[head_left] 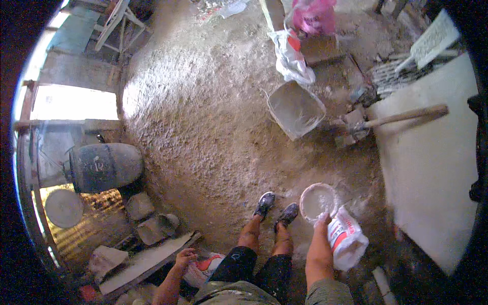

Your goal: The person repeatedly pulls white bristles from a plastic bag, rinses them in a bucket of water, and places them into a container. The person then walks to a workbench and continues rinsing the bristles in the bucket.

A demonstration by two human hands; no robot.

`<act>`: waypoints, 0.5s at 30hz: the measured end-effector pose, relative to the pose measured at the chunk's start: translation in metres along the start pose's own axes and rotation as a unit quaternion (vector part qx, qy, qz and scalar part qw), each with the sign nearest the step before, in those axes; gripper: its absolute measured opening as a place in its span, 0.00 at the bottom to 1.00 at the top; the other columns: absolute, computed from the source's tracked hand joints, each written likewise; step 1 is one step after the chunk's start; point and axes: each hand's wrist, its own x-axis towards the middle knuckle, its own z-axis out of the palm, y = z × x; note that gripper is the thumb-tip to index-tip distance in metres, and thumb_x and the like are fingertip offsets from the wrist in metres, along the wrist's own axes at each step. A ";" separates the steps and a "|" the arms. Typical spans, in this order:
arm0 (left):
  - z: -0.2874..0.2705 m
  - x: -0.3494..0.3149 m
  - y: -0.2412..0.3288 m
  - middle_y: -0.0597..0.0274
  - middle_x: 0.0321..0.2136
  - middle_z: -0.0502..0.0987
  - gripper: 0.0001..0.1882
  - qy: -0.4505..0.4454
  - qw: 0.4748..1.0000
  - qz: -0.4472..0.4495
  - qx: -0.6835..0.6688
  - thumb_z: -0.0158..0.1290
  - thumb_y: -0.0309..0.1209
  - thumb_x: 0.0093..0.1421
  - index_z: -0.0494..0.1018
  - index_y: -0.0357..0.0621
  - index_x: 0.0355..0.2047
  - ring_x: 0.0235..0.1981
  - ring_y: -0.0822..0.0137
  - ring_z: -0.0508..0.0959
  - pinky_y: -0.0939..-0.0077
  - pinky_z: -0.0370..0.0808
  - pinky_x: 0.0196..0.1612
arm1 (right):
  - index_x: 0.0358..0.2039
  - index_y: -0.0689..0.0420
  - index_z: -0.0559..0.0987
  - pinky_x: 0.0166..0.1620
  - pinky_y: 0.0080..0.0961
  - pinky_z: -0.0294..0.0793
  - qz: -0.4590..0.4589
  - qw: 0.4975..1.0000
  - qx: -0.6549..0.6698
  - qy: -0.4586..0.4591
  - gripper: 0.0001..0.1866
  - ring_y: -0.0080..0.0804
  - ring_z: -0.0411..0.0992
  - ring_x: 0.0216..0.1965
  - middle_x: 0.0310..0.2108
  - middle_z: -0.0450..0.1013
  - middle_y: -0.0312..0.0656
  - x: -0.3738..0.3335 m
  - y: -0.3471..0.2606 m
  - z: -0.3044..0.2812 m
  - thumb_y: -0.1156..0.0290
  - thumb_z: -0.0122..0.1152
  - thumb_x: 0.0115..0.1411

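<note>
My right hand (323,219) is lowered at the near rim of a round, shallow basin (302,207) on the ground. White powder (325,202) lies in the basin, and the fingertips look whitened. The fingers seem closed, but what they hold is too small and blurred to make out. Right beside this hand stands a white plastic sack (351,254) with red and dark print, its mouth open. Off to my left, my left hand (185,258) hangs with loosely bent fingers and nothing in it, close to another red-and-white sack (206,267).
Ahead lies a square, shallow container (296,109), with a white bag (292,61) and a pink bag (315,18) beyond. A wooden-handled tool (406,116) crosses a pale board (427,178) at right. At left are a dark barrel (109,165), stones (152,229) and a plank (152,262).
</note>
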 end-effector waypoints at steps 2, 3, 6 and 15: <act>0.005 -0.018 0.014 0.62 0.32 0.79 0.17 0.007 0.999 0.028 -0.019 0.63 0.22 0.54 0.76 0.39 0.45 0.30 0.70 0.79 0.71 0.79 0.34 | 0.16 0.44 0.66 0.17 0.31 0.61 0.052 0.990 0.117 -0.057 0.18 0.29 0.58 0.11 0.11 0.59 0.31 -0.039 -0.038 -0.006 0.58 0.63 0.57; 0.006 -0.025 0.023 0.62 0.32 0.80 0.16 0.003 0.997 0.077 0.003 0.63 0.22 0.54 0.77 0.39 0.44 0.30 0.70 0.79 0.71 0.79 0.33 | 0.15 0.43 0.64 0.15 0.30 0.59 0.072 0.990 0.109 -0.052 0.20 0.27 0.55 0.09 0.10 0.57 0.30 -0.059 -0.062 -0.003 0.56 0.62 0.58; 0.002 -0.041 0.045 0.61 0.32 0.80 0.15 0.028 0.991 0.095 0.090 0.64 0.24 0.53 0.77 0.37 0.42 0.29 0.68 0.80 0.69 0.79 0.32 | 0.14 0.42 0.62 0.14 0.28 0.56 0.060 0.992 0.090 -0.060 0.21 0.25 0.52 0.07 0.08 0.54 0.28 -0.131 -0.134 0.013 0.54 0.60 0.59; -0.028 0.044 0.089 0.59 0.30 0.82 0.16 0.171 0.973 0.037 -0.153 0.70 0.25 0.44 0.80 0.37 0.35 0.30 0.65 0.82 0.69 0.80 0.33 | 0.14 0.42 0.63 0.13 0.28 0.56 -0.035 0.971 -0.023 -0.237 0.21 0.25 0.52 0.07 0.09 0.54 0.28 -0.334 -0.317 0.212 0.54 0.60 0.59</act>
